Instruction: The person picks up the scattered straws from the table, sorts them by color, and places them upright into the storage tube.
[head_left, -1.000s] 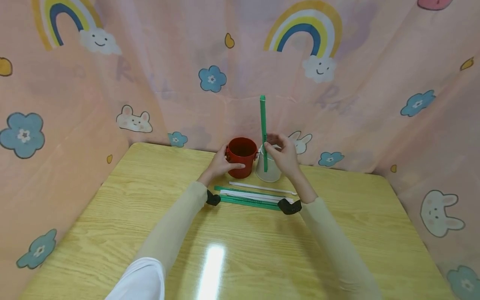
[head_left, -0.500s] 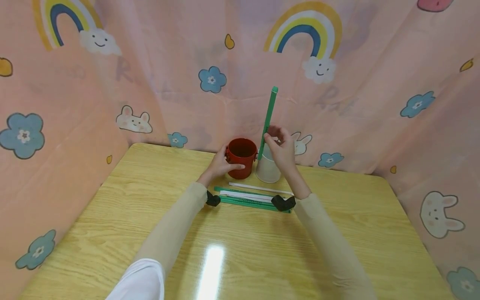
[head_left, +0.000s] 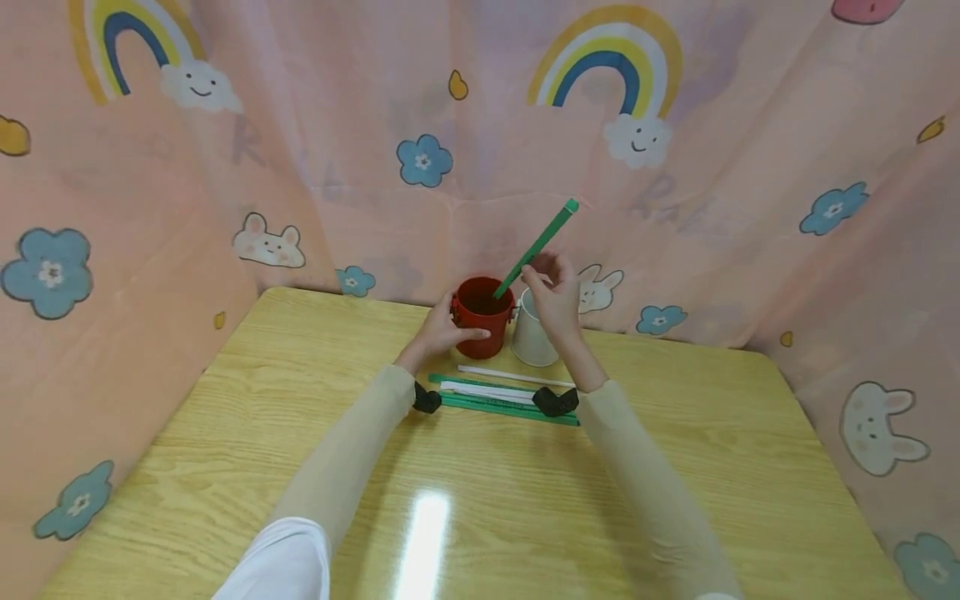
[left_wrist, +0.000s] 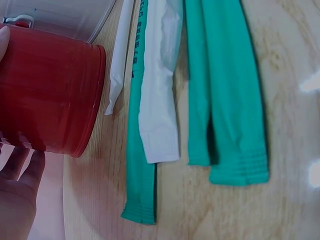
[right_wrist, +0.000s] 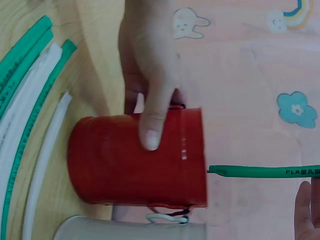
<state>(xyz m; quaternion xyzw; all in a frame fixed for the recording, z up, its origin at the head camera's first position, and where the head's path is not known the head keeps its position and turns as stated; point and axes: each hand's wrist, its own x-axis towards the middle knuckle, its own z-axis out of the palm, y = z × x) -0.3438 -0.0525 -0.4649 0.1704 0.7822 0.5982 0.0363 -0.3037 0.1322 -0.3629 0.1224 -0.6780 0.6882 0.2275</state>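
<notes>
My left hand (head_left: 437, 331) grips a small red bucket (head_left: 480, 340) round its side, thumb across the front; the bucket stands upright at the back of the table. Above it, my right hand (head_left: 557, 302) pinches a green-wrapped straw (right_wrist: 260, 171) between thumb and fingers. The straw slants up to the right, its lower end right at the bucket's mouth. A white bucket (head_left: 532, 337) stands close beside the red one, partly hidden behind my right hand. In front lie several wrapped straws: green ones (left_wrist: 235, 100), white ones (left_wrist: 159, 100) and a thin white one (head_left: 510, 375).
The wooden table (head_left: 375, 500) meets a pink patterned curtain (head_left: 337, 125) just behind the buckets. Black wrist-camera pieces (head_left: 557, 402) overlap the ends of the straw row in the head view.
My right hand has moved left, tipping the green straw from upright to slanted and bringing its lower end from the white bucket across to the red bucket's mouth. My left hand stays put.
</notes>
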